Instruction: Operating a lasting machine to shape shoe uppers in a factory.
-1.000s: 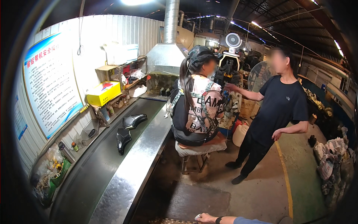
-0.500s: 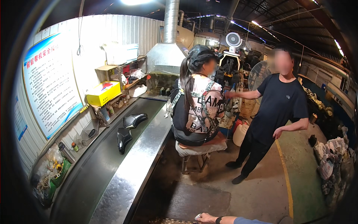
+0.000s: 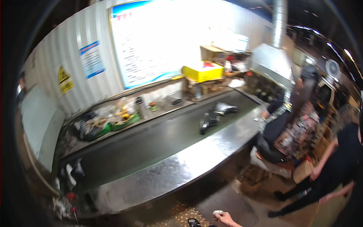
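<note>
My right hand [image 3: 225, 218] shows at the lower edge, its fingers closed around a small white object [image 3: 217, 212] whose kind is too small to make out. It is over the floor, in front of the metal-edged conveyor bench and apart from it. My left hand is out of view. On the dark conveyor belt [image 3: 151, 145] lie two glossy black pieces shaped like shoe uppers: the nearer upper [image 3: 208, 122] and the farther upper [image 3: 226, 108], close together. Another black piece [image 3: 78, 168] lies at the belt's left end, beside a white strip-like thing.
A bare metal ledge [image 3: 166, 176] runs along the belt's near side. A yellow box [image 3: 204, 72] stands on the wall-side shelf, with a metal hood [image 3: 270, 62] behind. One person [image 3: 291, 125] sits right of the bench; another in black [image 3: 340, 159] stands beyond. A dark sandal [image 3: 193, 222] shows below.
My view has swung left, so the bench's left end now shows and both people sit farther right in the picture. The small white object is still in my right hand.
</note>
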Tool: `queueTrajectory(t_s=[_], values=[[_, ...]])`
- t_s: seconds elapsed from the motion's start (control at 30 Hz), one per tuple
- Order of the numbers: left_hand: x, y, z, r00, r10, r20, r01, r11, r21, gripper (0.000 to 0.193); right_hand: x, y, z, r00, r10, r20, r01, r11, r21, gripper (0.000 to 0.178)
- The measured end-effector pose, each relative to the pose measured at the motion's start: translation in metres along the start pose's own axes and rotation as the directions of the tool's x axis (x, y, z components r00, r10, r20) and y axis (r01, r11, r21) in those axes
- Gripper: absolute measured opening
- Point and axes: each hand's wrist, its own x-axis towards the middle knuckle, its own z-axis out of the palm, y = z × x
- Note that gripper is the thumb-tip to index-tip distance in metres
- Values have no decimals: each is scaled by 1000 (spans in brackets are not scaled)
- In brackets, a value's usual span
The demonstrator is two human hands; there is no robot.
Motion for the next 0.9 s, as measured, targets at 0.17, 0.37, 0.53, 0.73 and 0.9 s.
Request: queueTrajectory(t_s=[0.17, 0.37, 0.53, 0.73, 0.9], values=[[7, 94, 1, 989, 149, 3, -136, 894, 428, 42, 33, -83, 46, 972, -41, 230, -21, 965, 262, 30], [-27, 291, 69, 573, 818, 52, -741, 489, 460, 34, 54, -211, 165, 690, 40, 722, -571, 643, 510, 56], [3, 311, 72, 327, 924, 198, -894, 234, 381, 41, 50, -244, 271, 421, -191, 887, -701, 551, 452, 64], [19, 303, -75, 570, 795, 208, -817, 521, 248, 40, 51, -280, 280, 693, 127, 710, -386, 897, 216, 38], [-17, 270, -178, 900, 435, 2, -422, 872, 248, 35, 42, -247, 316, 828, 101, 552, -421, 762, 493, 30]])
